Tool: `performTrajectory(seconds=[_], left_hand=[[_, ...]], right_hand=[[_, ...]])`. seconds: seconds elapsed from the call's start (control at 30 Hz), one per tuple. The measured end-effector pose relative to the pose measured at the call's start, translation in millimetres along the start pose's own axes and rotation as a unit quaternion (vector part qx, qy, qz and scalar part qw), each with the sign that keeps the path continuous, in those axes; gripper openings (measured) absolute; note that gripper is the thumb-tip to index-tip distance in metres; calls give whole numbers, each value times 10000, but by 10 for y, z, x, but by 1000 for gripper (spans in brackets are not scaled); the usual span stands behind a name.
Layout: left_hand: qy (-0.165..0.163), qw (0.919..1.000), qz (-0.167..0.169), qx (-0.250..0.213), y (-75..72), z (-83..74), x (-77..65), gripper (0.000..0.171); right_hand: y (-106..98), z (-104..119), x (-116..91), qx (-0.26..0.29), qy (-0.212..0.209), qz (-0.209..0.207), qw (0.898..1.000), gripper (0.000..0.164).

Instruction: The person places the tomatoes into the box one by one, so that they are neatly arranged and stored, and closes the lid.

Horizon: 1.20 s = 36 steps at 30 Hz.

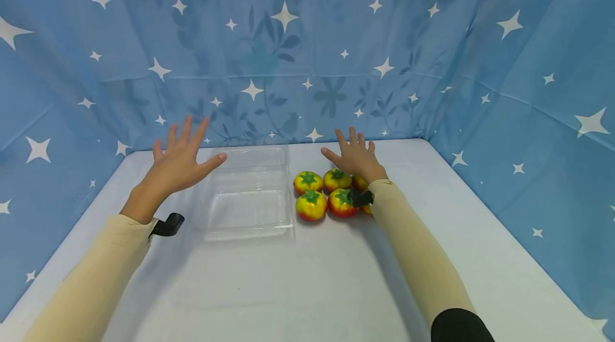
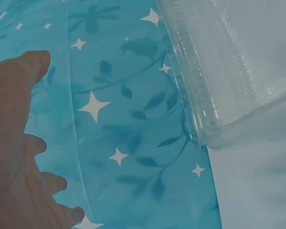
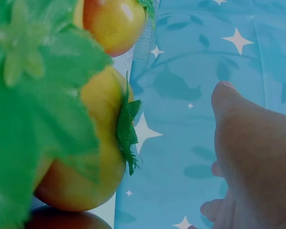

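My left hand (image 1: 179, 165) is raised with its fingers spread, left of a clear plastic container (image 1: 250, 211) on the table. Nothing is in its grasp; in the left wrist view the thumb and fingertips show against the curtain, with the container at the upper right. My right hand (image 1: 356, 158), also spread and holding nothing, is held up over a cluster of artificial tomatoes (image 1: 311, 206), yellow and red with green leafy tops. The right wrist and sleeve cover part of the rightmost ones. Close to the right wrist camera are large green leaves (image 3: 43, 100) and a yellow tomato (image 3: 81, 183).
A white table (image 1: 240, 288) carries the container and, just right of it, the tomatoes in two rows. Blue curtains (image 1: 307, 22) with white stars stand behind the table and along both sides. A black camera mount (image 1: 168, 224) sits on the left wrist.
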<state>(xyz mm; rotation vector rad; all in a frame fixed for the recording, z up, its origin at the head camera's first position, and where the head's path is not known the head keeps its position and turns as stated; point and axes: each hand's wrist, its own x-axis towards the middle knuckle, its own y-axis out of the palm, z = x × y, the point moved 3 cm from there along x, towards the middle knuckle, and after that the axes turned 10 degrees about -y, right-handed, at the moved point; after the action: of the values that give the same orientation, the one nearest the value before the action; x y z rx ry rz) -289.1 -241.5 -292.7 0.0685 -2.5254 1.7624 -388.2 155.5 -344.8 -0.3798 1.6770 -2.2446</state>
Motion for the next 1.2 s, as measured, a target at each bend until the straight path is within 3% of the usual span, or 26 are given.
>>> performTrajectory(seconds=[0.3,0.67,1.03,1.2], left_hand=[[169,9980,-247,-559,139,206,-362,103],[-18,9930,152,-1174,537,281,-668,107],[-146,9842,646,-1641,894,332,-799,115],[-144,9821,740,-1723,985,313,-810,120]], right_hand=[[-3,2,-20,3,-54,33,10000,92],[-38,3,-49,206,-163,32,9996,93],[-103,-24,-135,762,-309,220,9964,91],[-136,-64,-213,996,-401,310,9937,89]])
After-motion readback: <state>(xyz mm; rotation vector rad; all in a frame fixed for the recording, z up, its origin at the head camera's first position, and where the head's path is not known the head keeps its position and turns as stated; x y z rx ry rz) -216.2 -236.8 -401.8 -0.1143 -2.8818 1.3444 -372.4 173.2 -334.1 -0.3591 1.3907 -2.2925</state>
